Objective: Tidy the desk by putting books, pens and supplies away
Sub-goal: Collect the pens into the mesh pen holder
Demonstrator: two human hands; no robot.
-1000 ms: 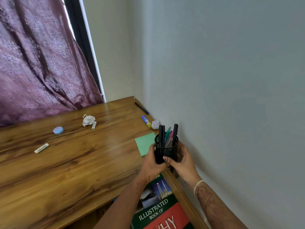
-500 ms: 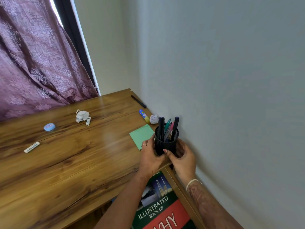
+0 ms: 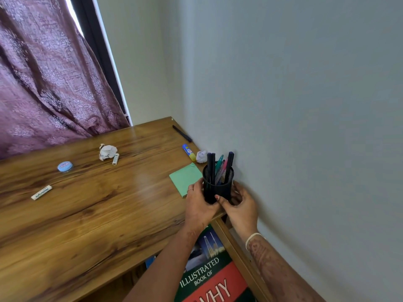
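Note:
A black mesh pen holder [image 3: 218, 186] with several pens stands at the desk's near right corner, close to the wall. My left hand [image 3: 199, 205] wraps its left side and my right hand [image 3: 242, 205] cups its right side. A green sticky-note pad [image 3: 185, 177] lies just left of it. Further back lie a blue and yellow glue stick [image 3: 188, 152], a crumpled paper ball [image 3: 201, 156] and a black pen [image 3: 182, 133]. A green and red book [image 3: 209, 277] lies on a lower shelf under my arms.
On the wooden desk [image 3: 91, 210] lie a crumpled paper [image 3: 106, 151], a small white tube [image 3: 115, 159], a round blue tin [image 3: 65, 166] and a white eraser [image 3: 41, 192]. A purple curtain [image 3: 48, 79] hangs behind. The grey wall runs along the right edge.
Both hands have slid the pen holder a little further onto the desk corner toward the wall. The camera view has shifted slightly.

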